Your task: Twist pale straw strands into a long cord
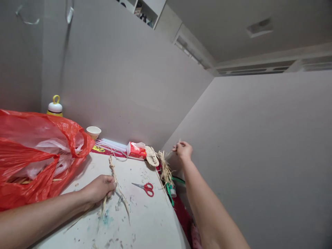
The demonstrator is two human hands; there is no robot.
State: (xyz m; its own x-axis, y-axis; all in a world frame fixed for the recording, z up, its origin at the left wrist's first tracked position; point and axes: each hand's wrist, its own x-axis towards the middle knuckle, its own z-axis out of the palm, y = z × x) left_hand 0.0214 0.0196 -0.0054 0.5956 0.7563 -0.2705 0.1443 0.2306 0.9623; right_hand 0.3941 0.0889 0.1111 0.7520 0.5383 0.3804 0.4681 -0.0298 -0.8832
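My left hand (pixel 100 188) rests on the white table (pixel 145 221), fingers closed around a braided straw cord (pixel 113 169) whose loose ends trail toward me. My right hand (pixel 183 150) is stretched out far beyond the table's right edge, near the wall, with its fingers pinched on a thin pale straw strand (pixel 176 147). A bundle of loose straw (pixel 164 167) lies at the table's far right corner, just left of that hand.
Red-handled scissors (pixel 145 187) lie between my arms. A big red plastic bag (pixel 36 155) fills the left side. At the back stand a paper cup (pixel 93 131), a bottle with a yellow loop (pixel 55 107), a red tissue pack (pixel 136 150) and a woven straw coil (pixel 151 156).
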